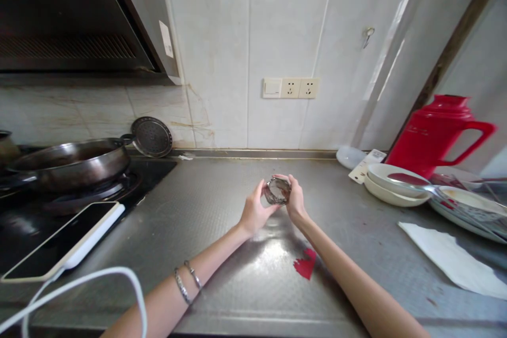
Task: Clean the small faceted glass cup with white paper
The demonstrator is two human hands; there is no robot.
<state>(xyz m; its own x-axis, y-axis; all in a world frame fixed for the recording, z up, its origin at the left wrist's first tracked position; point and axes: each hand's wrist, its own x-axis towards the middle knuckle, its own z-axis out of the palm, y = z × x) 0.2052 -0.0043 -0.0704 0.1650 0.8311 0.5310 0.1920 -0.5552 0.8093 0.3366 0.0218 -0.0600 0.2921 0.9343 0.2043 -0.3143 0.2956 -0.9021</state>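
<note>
Between both hands, above the metal counter, is a small round cup-like thing (278,190). It looks shiny and grey, perhaps glass or metal, with some reddish-brown at its right inner side. My left hand (255,210) grips its left and lower edge with thumb and fingers. On the other side my right hand (295,198) is wrapped round the right edge. A red piece with a jagged edge (305,264), like a paper cut-out, lies on the counter beneath my right forearm.
The steel counter (214,259) carries stacked bowls (396,195), plates (471,214), a white paper sheet (455,261) and a red thermos (433,137) at right. Left are a pan (71,163) on the stove and a phone (63,243) with a white cable (91,276).
</note>
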